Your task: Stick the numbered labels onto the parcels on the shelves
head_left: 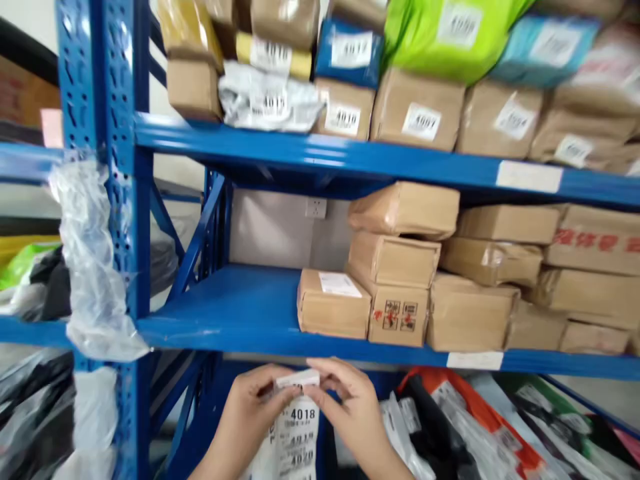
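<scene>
A strip of white printed labels (300,437), with the numbers 4018, 4019 and 4020 readable, hangs below my hands in front of the shelf. At its upper left edge, my left hand (255,407) pinches the strip between thumb and fingers. The thumb and fingers of my right hand (347,407) close on its upper right edge, and both thumbs meet near the top label. Behind and above the hands, a cardboard box (333,313) with a plain white label on top sits on the middle shelf.
A blue rack (235,337) spans the view. Stacked cartons (400,260) fill the middle shelf's right part. Numbered parcels, among them a grey bag (250,110), line the upper shelf. Bagged parcels (480,427) lie below. Bubble wrap (93,253) covers the left post.
</scene>
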The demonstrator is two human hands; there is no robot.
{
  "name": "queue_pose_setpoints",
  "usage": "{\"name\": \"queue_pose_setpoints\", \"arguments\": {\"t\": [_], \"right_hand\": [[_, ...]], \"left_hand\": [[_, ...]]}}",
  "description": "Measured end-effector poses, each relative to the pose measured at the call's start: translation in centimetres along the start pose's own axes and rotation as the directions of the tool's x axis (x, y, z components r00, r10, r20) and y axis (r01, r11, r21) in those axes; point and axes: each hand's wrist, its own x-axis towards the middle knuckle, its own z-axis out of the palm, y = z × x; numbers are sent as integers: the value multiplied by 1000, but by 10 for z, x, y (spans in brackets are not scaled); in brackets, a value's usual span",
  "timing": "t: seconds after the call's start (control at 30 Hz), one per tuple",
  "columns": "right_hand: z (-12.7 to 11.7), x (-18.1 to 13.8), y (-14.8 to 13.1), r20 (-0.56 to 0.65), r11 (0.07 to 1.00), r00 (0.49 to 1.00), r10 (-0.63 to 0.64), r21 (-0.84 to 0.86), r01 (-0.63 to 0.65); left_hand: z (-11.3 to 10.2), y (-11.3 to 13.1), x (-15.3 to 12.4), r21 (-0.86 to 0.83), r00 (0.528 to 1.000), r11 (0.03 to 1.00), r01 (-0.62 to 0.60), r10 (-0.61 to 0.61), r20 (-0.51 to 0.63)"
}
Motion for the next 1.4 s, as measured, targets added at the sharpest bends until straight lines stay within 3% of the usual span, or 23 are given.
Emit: {"name": "queue_pose_setpoints", "arguments": {"t": [0.03,0.1,0.2,0.27,0.33,0.43,0.57,0.63,0.8,0.93,1.03,1.13,1.17,1.27,1.3,1.33,1.4], "right_hand": [[-4,12,-11,19,991,995,-98,-90,99],[-10,36,-36,31,916,951,-307,-261,304],[-12,74,-76,-8,802,864,-503,-377,464],[-10,101,-98,-66,811,852,-520,-353,467],[-6,130,-116,-127,835,848,-515,-301,461],[1,176,-140,-173,810,800,-574,-265,524],[9,233,-171,-179,734,720,-670,-304,607],[11,257,-186,-180,687,674,-716,-350,636],[11,302,-227,-141,544,549,-824,-468,696],[4,337,-254,-186,515,497,-847,-516,685],[-2,363,-269,-275,590,549,-789,-591,551],[-4,378,-279,-270,583,622,-735,-720,376],[-3,378,-282,-262,550,615,-744,-763,340],[-1,367,-286,-250,452,524,-814,-839,303],[-1,359,-285,-244,462,531,-812,-824,328],[-1,351,-283,-222,508,591,-775,-775,375],[-2,331,-275,-66,680,797,-600,-566,465]], "left_hand": [[-6,10,8,93,993,989,-117,120,-19],[-16,34,25,271,927,903,-333,367,-83],[-29,76,51,369,800,794,-484,572,-181],[-35,106,70,312,784,798,-516,587,-203],[-41,135,92,233,804,832,-503,549,-227],[-54,173,129,183,804,855,-485,518,-291],[-76,215,174,312,638,736,-601,677,-368],[-85,234,189,269,599,707,-653,701,-388],[-102,270,204,-69,716,728,-682,646,-266],[-109,279,206,-155,846,834,-529,503,-178],[-112,274,209,-63,877,882,-467,453,-158],[-115,267,212,39,839,852,-522,521,-158],[-116,265,212,59,826,840,-539,542,-156],[-118,261,209,69,813,823,-564,568,-131],[-118,261,208,52,811,820,-569,571,-125],[-118,260,207,24,811,818,-575,573,-121],[-118,260,204,-39,808,810,-585,577,-120]]}}
